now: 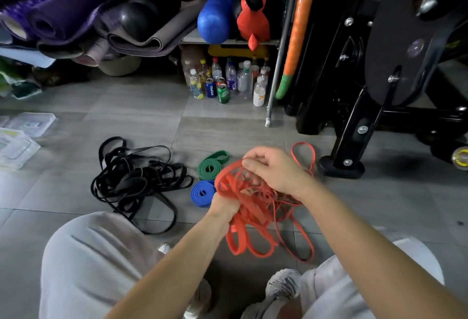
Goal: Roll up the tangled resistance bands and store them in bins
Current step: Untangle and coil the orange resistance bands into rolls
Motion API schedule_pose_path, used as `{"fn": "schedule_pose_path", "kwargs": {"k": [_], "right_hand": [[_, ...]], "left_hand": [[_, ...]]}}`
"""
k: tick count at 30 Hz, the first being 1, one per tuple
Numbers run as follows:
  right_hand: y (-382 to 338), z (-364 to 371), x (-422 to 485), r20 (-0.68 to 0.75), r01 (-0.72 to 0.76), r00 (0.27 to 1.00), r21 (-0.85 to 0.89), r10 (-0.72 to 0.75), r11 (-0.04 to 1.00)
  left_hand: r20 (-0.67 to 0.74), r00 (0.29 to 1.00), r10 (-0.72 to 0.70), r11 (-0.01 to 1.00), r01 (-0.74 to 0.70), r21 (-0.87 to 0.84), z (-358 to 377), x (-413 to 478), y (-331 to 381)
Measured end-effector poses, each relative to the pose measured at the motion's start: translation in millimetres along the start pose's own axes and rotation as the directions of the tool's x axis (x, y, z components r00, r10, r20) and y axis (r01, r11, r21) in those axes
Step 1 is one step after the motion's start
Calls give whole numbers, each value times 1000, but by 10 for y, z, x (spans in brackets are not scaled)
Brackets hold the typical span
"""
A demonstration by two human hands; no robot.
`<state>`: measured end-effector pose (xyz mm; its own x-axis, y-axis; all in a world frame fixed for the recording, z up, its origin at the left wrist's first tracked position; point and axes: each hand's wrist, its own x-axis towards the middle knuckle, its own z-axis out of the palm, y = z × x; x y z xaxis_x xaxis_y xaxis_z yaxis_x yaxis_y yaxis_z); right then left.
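Red resistance bands [249, 207] hang in a tangle over the tiled floor [76, 121], held by both hands. The left hand [224, 206] grips the bundle from below, fingers curled round it. The right hand [273, 170] pinches a strand at the top between curled fingers. Just beside them on the floor lie a rolled green band [211, 165] and a rolled blue band [202, 193], with a black tangle [136, 179] beyond.

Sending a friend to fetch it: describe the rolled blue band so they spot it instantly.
Find the black band tangle on the floor. Right of it lie two neat rolls. The blue band is the nearer one, not the green roll.
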<state>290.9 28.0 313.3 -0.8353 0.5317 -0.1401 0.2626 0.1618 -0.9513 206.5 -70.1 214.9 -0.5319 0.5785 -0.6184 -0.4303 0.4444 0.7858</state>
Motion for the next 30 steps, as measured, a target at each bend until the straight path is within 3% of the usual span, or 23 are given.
{"fn": "schedule_pose_path", "kwargs": {"k": [2,4,7,10,11,13,16,19,20,22,24,26,27,30], "right_hand": [[-15,-37,52,-120,17,993,212,9,977],[-33,-149,79,-257,105,966,515,37,851],[-13,-384,73,-508,185,860,410,55,893],[71,-667,112,-703,204,707,300,71,932],[115,-752,138,-727,173,686,206,32,963],[236,-863,217,-674,47,737,-19,-48,999],[396,-912,303,-557,-99,830,-200,-30,975],[529,-926,284,-440,-312,891,-419,109,853],[561,-901,255,-405,-355,902,-497,151,792],[610,-776,199,-344,-355,922,-573,176,739],[619,-587,147,-263,-281,953,-585,149,761],[619,-428,111,-179,-193,978,-604,104,773],[620,-375,104,-147,-163,985,-607,91,778],[574,-276,95,-115,-110,992,-537,56,836]], "left_hand": [[-6,1000,-13,999,13,31,30,19,-11],[-32,999,-42,998,43,54,-33,67,-44],[-111,993,-37,987,54,150,-234,116,-113],[-222,975,9,895,91,437,-430,76,-198],[-249,968,35,870,93,485,-483,65,-234],[-229,972,53,893,57,447,-526,50,-291],[-165,985,46,948,9,319,-490,-24,-244],[-63,985,161,951,-138,278,-434,-109,-47],[-14,973,229,916,-211,341,-420,-129,27],[87,939,333,749,-320,580,-395,-175,186],[112,909,402,505,-322,801,-374,-213,339],[112,868,484,348,-308,886,-357,-235,463],[117,851,512,359,-336,871,-347,-260,529],[68,861,503,691,-449,566,-291,-315,742]]}}
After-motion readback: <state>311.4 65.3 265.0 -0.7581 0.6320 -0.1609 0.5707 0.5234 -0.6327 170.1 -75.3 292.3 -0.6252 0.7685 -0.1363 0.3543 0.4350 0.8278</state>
